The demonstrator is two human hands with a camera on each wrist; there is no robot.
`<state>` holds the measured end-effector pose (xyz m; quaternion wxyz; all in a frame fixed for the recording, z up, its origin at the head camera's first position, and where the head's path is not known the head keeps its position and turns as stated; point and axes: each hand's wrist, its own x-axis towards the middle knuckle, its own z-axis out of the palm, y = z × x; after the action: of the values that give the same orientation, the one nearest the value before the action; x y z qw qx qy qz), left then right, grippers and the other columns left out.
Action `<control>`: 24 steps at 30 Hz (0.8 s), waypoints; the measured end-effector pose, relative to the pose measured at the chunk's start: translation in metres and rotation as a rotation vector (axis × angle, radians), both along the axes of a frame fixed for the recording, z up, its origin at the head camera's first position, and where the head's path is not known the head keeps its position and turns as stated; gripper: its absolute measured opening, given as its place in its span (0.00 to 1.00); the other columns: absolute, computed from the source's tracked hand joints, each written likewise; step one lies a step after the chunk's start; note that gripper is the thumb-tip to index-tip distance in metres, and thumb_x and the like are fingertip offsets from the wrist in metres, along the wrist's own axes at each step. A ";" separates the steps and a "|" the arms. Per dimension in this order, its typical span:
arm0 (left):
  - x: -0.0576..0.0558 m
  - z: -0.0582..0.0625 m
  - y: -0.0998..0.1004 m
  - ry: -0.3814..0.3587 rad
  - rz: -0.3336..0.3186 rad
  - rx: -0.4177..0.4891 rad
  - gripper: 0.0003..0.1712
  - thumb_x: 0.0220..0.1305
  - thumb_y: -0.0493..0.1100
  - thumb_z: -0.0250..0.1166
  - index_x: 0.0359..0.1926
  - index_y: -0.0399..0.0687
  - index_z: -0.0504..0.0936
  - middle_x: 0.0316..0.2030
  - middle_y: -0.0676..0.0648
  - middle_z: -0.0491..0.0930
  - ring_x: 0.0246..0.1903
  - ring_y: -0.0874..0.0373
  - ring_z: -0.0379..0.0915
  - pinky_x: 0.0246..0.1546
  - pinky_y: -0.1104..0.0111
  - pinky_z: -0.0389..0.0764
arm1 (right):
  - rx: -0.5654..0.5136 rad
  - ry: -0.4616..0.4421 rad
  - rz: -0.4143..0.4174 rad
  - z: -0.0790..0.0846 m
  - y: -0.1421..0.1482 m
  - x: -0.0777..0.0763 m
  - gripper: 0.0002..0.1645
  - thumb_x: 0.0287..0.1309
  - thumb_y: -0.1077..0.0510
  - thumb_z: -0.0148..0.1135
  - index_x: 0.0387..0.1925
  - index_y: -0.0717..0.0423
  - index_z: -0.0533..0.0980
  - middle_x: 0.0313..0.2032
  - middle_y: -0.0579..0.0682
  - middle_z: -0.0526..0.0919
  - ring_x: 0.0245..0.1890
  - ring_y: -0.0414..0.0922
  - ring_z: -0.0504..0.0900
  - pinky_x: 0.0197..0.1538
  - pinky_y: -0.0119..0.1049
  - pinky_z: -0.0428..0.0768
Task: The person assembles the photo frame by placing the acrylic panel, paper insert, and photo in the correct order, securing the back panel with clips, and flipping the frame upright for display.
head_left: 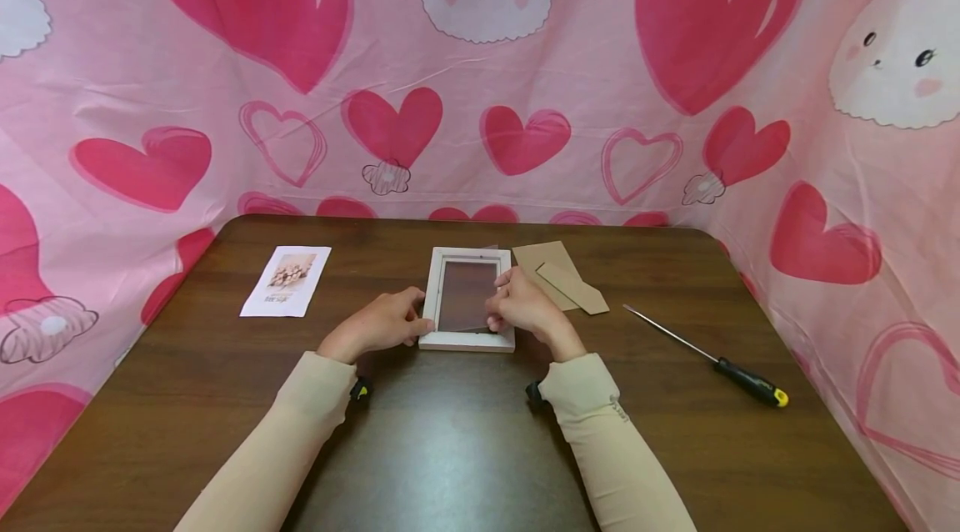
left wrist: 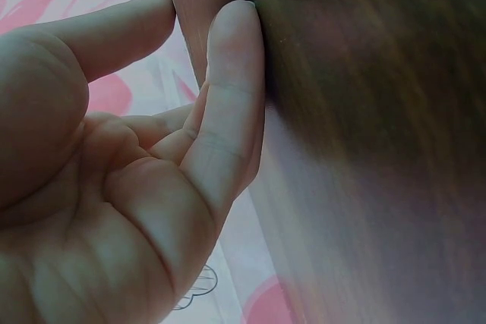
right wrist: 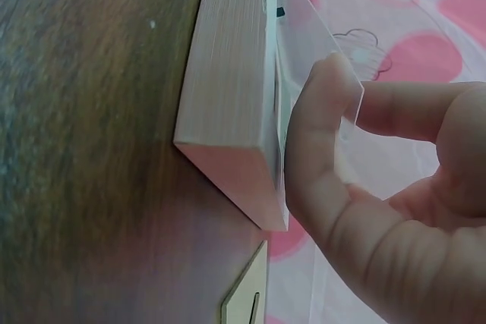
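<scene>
The supporting surface is a dark brown wood-grain tabletop with rounded far corners point(head_left: 435, 440). A white rectangular picture frame point(head_left: 467, 339) lies flat on it. Well apart to the frame's left lies a white paper sheet printed with a picture and lettering point(head_left: 285, 282). Just right of the frame rests a tan rectangular board point(head_left: 542, 255), partly overlapped by a narrow tan board strip with an angled end point(head_left: 576, 290). Farther right of the frame lies a black-and-yellow-handled screwdriver with a metal shaft point(head_left: 729, 368).
</scene>
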<state>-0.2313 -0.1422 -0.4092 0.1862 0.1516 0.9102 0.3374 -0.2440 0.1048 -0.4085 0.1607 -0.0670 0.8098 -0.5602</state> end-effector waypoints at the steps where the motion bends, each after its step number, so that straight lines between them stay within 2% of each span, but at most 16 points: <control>1: 0.000 0.000 0.000 0.000 -0.001 0.000 0.28 0.63 0.48 0.65 0.60 0.42 0.68 0.31 0.47 0.77 0.28 0.56 0.75 0.31 0.62 0.76 | 0.017 0.010 -0.002 0.000 0.000 0.000 0.26 0.58 0.69 0.57 0.54 0.70 0.57 0.20 0.56 0.80 0.16 0.45 0.78 0.28 0.35 0.80; 11: -0.001 0.000 -0.001 -0.004 -0.002 0.007 0.29 0.63 0.48 0.65 0.61 0.41 0.67 0.32 0.47 0.77 0.28 0.56 0.75 0.31 0.62 0.77 | 0.210 0.124 -0.031 0.001 -0.001 0.003 0.22 0.56 0.64 0.60 0.48 0.67 0.62 0.15 0.53 0.77 0.13 0.45 0.76 0.20 0.35 0.77; 17: 0.000 0.000 0.000 -0.005 0.008 0.010 0.29 0.63 0.48 0.66 0.60 0.42 0.68 0.31 0.47 0.77 0.27 0.56 0.75 0.30 0.63 0.76 | 0.328 0.157 -0.001 0.003 0.001 0.003 0.20 0.58 0.61 0.61 0.47 0.65 0.63 0.13 0.51 0.77 0.14 0.45 0.77 0.23 0.34 0.75; 24: 0.000 -0.001 0.000 -0.002 0.009 0.007 0.29 0.63 0.48 0.65 0.60 0.42 0.68 0.31 0.48 0.77 0.27 0.56 0.75 0.30 0.63 0.76 | 0.442 0.186 -0.006 0.007 -0.001 0.006 0.21 0.59 0.58 0.61 0.48 0.64 0.64 0.12 0.49 0.77 0.13 0.43 0.76 0.29 0.36 0.74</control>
<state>-0.2312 -0.1419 -0.4100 0.1850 0.1480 0.9096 0.3414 -0.2376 0.1034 -0.4014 0.0945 -0.0794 0.9243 -0.3612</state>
